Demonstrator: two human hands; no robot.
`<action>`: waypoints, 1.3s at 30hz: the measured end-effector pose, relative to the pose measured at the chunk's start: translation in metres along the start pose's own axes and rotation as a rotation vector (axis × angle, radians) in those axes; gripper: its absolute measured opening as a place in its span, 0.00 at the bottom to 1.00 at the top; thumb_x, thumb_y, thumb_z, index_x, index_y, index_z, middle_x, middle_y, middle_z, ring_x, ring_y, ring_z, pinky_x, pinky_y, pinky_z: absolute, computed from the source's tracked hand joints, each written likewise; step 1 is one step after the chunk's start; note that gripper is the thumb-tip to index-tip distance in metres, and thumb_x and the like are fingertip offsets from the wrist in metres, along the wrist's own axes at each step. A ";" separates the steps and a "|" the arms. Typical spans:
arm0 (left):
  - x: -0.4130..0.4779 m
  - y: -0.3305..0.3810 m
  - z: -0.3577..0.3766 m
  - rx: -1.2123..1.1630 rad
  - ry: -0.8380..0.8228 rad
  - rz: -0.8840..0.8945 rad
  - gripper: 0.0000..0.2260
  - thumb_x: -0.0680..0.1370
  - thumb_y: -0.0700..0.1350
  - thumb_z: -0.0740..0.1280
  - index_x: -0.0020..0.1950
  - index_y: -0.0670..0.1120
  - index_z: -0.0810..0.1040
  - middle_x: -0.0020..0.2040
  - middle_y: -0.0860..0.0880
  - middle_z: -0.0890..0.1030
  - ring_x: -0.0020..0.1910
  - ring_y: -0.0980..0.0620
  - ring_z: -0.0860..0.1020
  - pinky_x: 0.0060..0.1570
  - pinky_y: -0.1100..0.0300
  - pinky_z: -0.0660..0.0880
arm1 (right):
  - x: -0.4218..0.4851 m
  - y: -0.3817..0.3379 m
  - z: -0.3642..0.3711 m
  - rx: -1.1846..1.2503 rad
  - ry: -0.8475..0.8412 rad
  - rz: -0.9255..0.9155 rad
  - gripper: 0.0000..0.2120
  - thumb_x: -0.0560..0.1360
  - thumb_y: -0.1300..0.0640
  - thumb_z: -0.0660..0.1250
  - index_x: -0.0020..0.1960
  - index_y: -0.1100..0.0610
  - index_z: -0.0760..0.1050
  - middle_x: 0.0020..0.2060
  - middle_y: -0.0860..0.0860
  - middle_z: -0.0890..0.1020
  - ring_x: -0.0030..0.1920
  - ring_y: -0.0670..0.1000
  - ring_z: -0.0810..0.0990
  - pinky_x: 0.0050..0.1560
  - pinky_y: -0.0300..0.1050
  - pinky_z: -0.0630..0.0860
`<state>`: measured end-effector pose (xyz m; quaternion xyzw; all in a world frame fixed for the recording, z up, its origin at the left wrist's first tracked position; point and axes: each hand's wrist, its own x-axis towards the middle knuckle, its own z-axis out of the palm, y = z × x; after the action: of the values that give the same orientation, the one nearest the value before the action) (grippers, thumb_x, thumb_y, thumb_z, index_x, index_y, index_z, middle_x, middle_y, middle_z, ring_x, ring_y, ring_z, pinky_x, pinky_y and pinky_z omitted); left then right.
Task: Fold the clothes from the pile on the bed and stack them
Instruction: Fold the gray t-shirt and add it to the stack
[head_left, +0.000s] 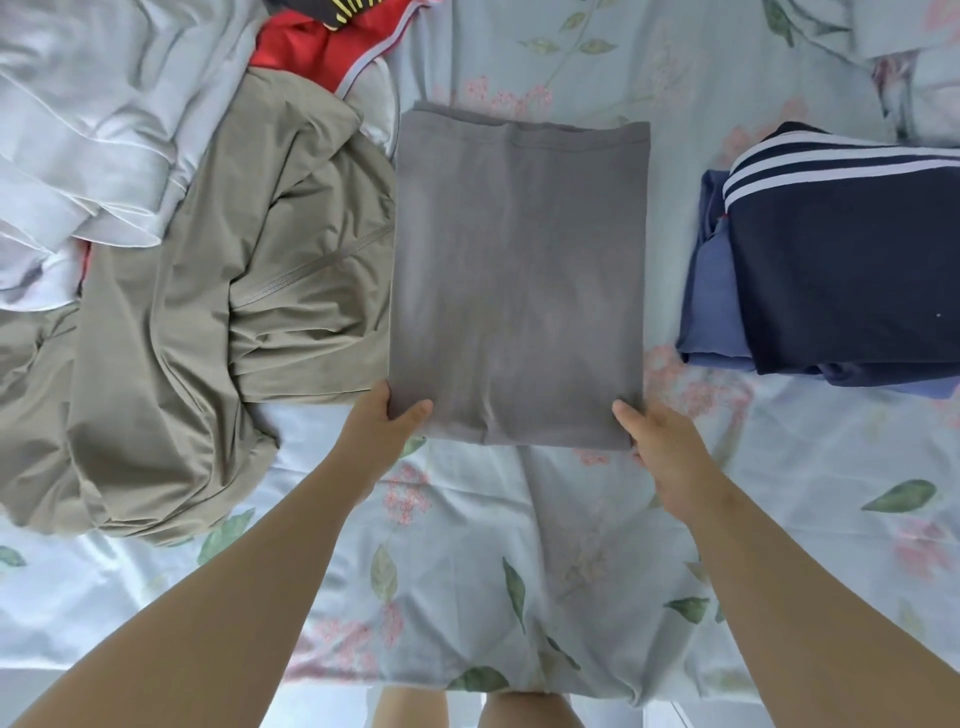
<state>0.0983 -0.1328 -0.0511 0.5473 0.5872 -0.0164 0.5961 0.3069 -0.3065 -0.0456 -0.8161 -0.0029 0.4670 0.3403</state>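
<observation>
The left grip (387, 434) and right grip (657, 441) each pinch a near corner of the grey garment (519, 280) on the bed (467, 571). Its long axis points away from the person; the stack (852, 270) lies to the right, nearer the right grip.

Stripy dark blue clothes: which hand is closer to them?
Right. The right hand has its grip on the near right corner of the grey folded garment, toward the stripy navy clothes. The left hand has its grip on the near left corner, beside the khaki garment.
</observation>
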 end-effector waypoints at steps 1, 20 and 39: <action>0.001 -0.004 -0.005 0.106 0.026 0.025 0.06 0.78 0.44 0.65 0.54 0.43 0.74 0.50 0.46 0.80 0.50 0.47 0.78 0.53 0.50 0.77 | -0.004 0.006 0.000 -0.028 0.043 -0.005 0.13 0.79 0.53 0.61 0.41 0.60 0.73 0.37 0.51 0.74 0.41 0.52 0.71 0.38 0.42 0.67; -0.053 -0.080 0.007 0.248 0.158 -0.161 0.15 0.77 0.54 0.65 0.45 0.42 0.73 0.37 0.50 0.75 0.39 0.48 0.73 0.35 0.58 0.65 | -0.049 0.087 0.015 -0.269 0.262 0.083 0.16 0.81 0.49 0.56 0.39 0.59 0.68 0.33 0.51 0.72 0.38 0.55 0.72 0.40 0.47 0.66; 0.004 0.060 0.017 -0.421 -0.112 0.010 0.09 0.77 0.39 0.66 0.57 0.44 0.76 0.48 0.49 0.82 0.42 0.56 0.82 0.42 0.63 0.79 | 0.003 -0.040 -0.026 0.355 0.015 -0.097 0.10 0.78 0.54 0.65 0.56 0.57 0.78 0.54 0.55 0.82 0.53 0.54 0.81 0.55 0.51 0.78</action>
<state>0.1512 -0.1182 -0.0207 0.4119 0.5409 0.0795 0.7290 0.3404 -0.2891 -0.0170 -0.7458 0.0430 0.4370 0.5009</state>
